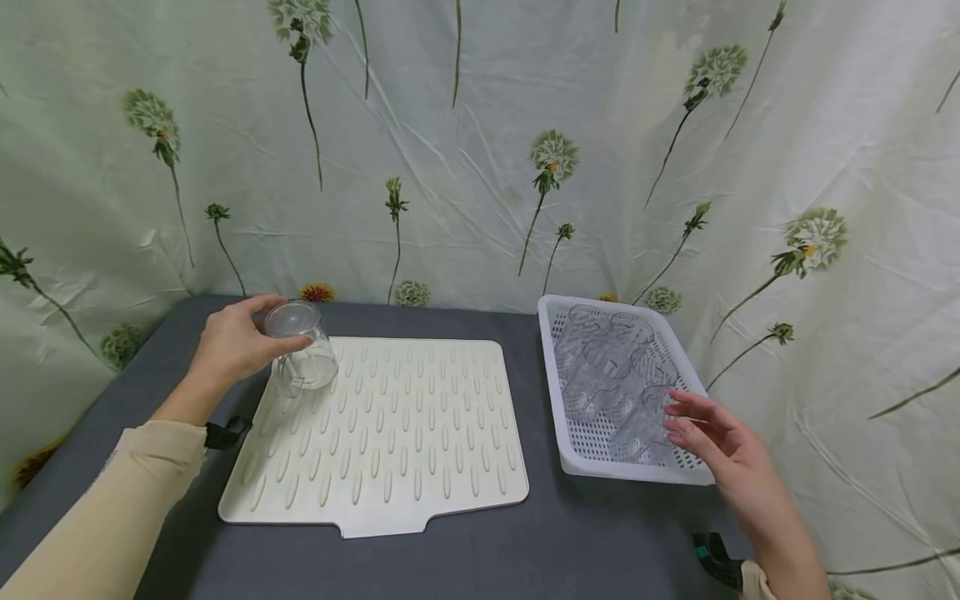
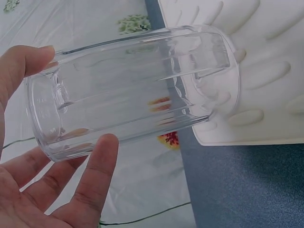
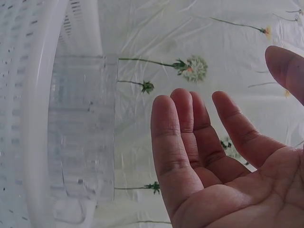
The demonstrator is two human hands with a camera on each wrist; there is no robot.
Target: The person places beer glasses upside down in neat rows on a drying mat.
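My left hand (image 1: 234, 340) grips a clear drinking glass (image 2: 128, 90) by its thick base end, thumb on one side and fingers on the other. The glass is upside down, its rim low over the back left corner of a white ridged draining mat (image 1: 390, 433). Whether the rim touches the mat I cannot tell. My right hand (image 1: 723, 442) hovers at the right side of a white perforated plastic basket (image 1: 552, 379), fingers loosely bent with nothing in them. Several clear glasses (image 1: 600, 371) lie inside that basket.
A dark grey cloth (image 1: 487, 558) covers the table under the mat and basket. Behind and to the right hangs a pale curtain (image 1: 465, 208) printed with flowers, close to the table's back edge. The mat has a short tab at its front edge.
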